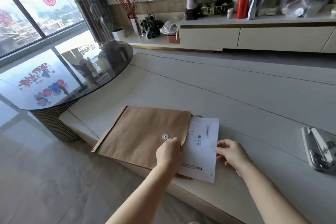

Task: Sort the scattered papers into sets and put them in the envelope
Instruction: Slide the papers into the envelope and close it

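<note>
A brown kraft envelope with a round metal button lies flat on the pale stone table, its mouth facing right. White printed papers stick halfway out of that mouth. My left hand grips the envelope's front edge at the opening, fingers curled over it. My right hand holds the right edge of the papers, thumb on top and fingers beneath.
A grey stapler-like device lies at the table's right edge. A round dark glass side table stands to the left. Behind, a low white cabinet carries jars, a red canister and bags.
</note>
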The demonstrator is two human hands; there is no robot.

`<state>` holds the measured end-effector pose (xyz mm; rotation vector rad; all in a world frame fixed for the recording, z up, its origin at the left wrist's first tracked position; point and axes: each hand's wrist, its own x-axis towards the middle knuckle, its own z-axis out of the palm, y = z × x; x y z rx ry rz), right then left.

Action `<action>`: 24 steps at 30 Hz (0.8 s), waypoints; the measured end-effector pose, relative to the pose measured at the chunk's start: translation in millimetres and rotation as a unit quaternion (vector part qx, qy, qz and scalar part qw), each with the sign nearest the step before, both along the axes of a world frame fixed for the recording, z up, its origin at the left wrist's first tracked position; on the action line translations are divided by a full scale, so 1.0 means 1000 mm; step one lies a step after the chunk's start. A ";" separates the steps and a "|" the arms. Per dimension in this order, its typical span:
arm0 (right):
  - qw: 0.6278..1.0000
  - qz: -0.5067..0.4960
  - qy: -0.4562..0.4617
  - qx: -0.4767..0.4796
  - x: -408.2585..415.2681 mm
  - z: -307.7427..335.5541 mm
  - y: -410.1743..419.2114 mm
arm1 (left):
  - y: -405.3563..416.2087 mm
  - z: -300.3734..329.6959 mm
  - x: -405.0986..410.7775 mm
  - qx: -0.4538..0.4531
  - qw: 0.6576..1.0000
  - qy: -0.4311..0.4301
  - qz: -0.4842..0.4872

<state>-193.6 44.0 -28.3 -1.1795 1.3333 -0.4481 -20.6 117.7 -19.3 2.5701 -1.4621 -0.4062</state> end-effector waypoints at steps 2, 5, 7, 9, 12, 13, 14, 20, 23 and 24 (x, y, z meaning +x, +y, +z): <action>1.000 0.000 -0.006 -0.006 0.003 0.000 -0.002 | -0.003 0.002 0.002 -0.014 1.000 0.000 -0.013; 0.998 0.025 -0.061 0.019 0.020 0.006 -0.001 | 0.002 0.006 0.008 -0.070 0.997 0.003 -0.017; 0.994 0.027 -0.101 0.035 0.039 0.010 0.003 | 0.007 0.010 0.010 -0.102 0.994 0.016 -0.024; 0.988 0.024 -0.145 0.052 0.057 0.012 0.007 | 0.009 0.017 0.009 -0.116 0.992 0.038 -0.027; 0.984 0.062 -0.155 0.055 0.071 0.012 0.008 | 0.012 0.023 0.008 -0.130 0.990 0.057 -0.016; 0.988 0.084 -0.126 0.040 0.071 0.012 0.009 | 0.013 0.023 0.008 -0.134 0.989 0.062 -0.012; 0.990 0.106 -0.089 0.016 0.069 0.012 0.009 | 0.015 0.023 0.008 -0.137 0.988 0.069 -0.008; 0.989 0.123 -0.085 0.003 0.051 0.017 0.007 | 0.020 0.023 0.008 -0.150 0.982 0.116 -0.005; 0.994 0.018 -0.106 -0.010 0.046 0.019 0.003 | 0.022 0.026 0.006 -0.150 0.980 0.128 -0.031; 0.995 -0.002 -0.098 -0.019 0.045 0.018 0.002 | 0.023 0.026 0.006 -0.152 0.978 0.136 -0.038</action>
